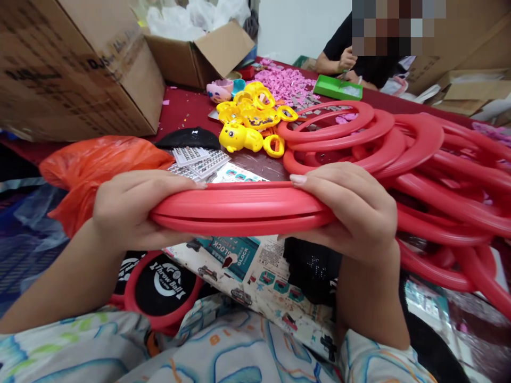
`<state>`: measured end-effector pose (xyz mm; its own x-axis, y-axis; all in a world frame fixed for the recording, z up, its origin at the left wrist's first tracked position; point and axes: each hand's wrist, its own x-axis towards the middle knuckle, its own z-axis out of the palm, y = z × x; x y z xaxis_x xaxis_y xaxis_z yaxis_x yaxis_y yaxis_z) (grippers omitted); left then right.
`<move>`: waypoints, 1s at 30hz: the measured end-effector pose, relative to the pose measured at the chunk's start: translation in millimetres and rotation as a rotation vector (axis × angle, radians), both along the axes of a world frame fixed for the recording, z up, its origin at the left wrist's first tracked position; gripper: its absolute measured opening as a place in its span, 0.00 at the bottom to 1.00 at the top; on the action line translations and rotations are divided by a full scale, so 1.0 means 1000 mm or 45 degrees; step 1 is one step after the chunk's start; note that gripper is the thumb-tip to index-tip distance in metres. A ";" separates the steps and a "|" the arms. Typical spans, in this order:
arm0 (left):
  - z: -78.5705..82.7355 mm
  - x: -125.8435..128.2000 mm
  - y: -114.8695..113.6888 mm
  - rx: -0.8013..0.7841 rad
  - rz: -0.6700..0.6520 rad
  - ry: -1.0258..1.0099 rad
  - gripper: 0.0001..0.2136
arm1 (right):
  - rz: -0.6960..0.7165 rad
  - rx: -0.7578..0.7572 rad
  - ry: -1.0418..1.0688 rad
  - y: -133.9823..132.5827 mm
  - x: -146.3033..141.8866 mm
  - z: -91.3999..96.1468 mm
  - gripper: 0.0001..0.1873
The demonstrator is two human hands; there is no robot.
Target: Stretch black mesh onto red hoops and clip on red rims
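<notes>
Both hands hold a red plastic ring [243,205] edge-on in front of me; a dark gap runs along its rim between an upper and a lower part. My left hand [133,210] grips the left end, thumb on top and fingers beneath. At the right end my right hand [351,210] is closed the same way. Below the ring lies a printed cardboard sheet [239,260] with a black fabric piece [311,268] on it. Near my lap, to the left, sits a finished-looking disc with a red rim and black "Throw Ball" face [163,287].
Red rings [419,154] are heaped on the right. Behind are yellow toy parts [247,135], pink pieces [279,80] and a green box [338,88]. Left stand an orange bag [104,165] and a large carton [80,69]. Another person [339,50] sits across the table.
</notes>
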<state>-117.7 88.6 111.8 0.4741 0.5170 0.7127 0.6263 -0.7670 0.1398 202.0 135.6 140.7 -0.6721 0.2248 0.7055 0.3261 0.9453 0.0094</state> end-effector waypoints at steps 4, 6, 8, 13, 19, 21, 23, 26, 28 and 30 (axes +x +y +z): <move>0.005 0.015 -0.002 0.180 0.034 0.097 0.16 | -0.098 0.099 -0.038 -0.002 0.004 0.002 0.21; 0.007 0.020 -0.004 0.170 0.046 0.108 0.15 | -0.136 0.122 -0.070 -0.003 0.006 0.003 0.21; 0.009 0.022 -0.006 0.154 0.058 0.128 0.15 | -0.141 0.192 -0.065 -0.005 0.006 0.005 0.20; 0.005 0.021 -0.012 0.120 0.033 0.177 0.16 | -0.057 0.342 0.014 -0.007 0.004 0.006 0.16; -0.005 0.014 -0.015 0.130 0.052 0.174 0.17 | -0.082 0.310 -0.011 -0.014 0.001 0.010 0.13; -0.005 0.012 -0.012 0.213 0.033 0.200 0.17 | -0.080 0.237 -0.039 -0.017 -0.001 0.011 0.11; -0.002 0.010 -0.010 0.252 0.015 0.207 0.17 | -0.058 0.169 -0.062 -0.019 -0.004 0.012 0.09; 0.003 0.007 -0.006 0.260 -0.050 0.228 0.16 | -0.070 0.098 -0.157 -0.017 -0.007 0.012 0.09; 0.005 0.006 -0.004 0.227 -0.141 0.259 0.20 | -0.061 0.039 -0.268 -0.014 -0.007 0.011 0.17; 0.004 0.005 -0.004 0.185 -0.204 0.268 0.26 | -0.021 -0.027 -0.340 -0.012 -0.007 0.012 0.25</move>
